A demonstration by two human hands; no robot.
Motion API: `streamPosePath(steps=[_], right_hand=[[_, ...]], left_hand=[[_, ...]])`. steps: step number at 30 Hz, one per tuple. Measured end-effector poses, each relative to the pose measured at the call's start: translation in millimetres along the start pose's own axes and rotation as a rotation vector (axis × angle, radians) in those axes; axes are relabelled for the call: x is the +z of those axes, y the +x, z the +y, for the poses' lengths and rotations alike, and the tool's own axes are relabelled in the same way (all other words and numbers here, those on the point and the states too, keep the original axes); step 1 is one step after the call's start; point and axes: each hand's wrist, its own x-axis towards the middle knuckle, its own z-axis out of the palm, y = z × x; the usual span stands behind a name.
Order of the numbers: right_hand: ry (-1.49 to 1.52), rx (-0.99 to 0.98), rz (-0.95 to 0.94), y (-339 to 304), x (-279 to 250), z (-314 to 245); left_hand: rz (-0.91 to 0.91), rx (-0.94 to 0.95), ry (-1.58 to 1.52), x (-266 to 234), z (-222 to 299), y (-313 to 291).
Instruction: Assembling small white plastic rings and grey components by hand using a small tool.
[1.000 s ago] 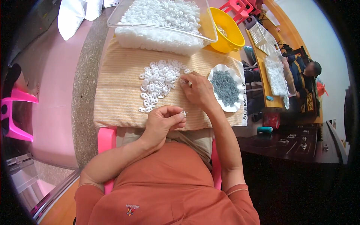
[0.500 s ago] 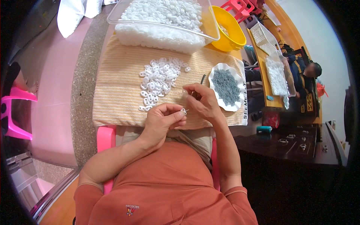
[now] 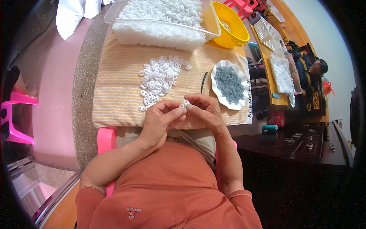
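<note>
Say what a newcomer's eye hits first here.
Probably the big clear bin of white pieces at the towel's far end, with the bright yellow tub to its right. Next, the loose white pile mid-towel and the scalloped white dish of grey bits at right. Then the left hand and right hand, meeting toward the near edge with small white parts.

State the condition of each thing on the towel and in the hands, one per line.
Left hand: pinched on small white parts
Right hand: pinched at the same parts
White pile: loose, heaped
Clear bin: open-topped, well filled
Yellow tub: open, few contents visible
Wavy-edged dish: holding many grey pieces
Dark strip: lying slightly curved
Striped towel: spread out
</note>
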Motion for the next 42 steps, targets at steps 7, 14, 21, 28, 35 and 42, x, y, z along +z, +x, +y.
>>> streamPosePath(steps=[7, 14, 21, 28, 35, 42], right_hand=[[-0.070, -0.003, 0.005, -2, 4, -3], [-0.046, -0.023, -0.001, -4, 4, -1], [-0.028, 0.026, -0.024, -4, -2, 4], [-0.032, 0.040, -0.041, -3, -1, 5], [0.040, 0.020, -0.083, -2, -1, 8], [-0.151, 0.002, -0.054, -3, -2, 3]], left_hand=[[0.030, 0.020, -0.004, -2, 0, 1], [0.033, 0.031, -0.019, -1, 0, 0], [0.039, 0.043, -0.031, 0, 1, 1], [0.004, 0.061, -0.060, -4, 0, 3], [0.053, 0.035, -0.057, -1, 1, 2], [0.042, 0.033, -0.072, -2, 2, 2]])
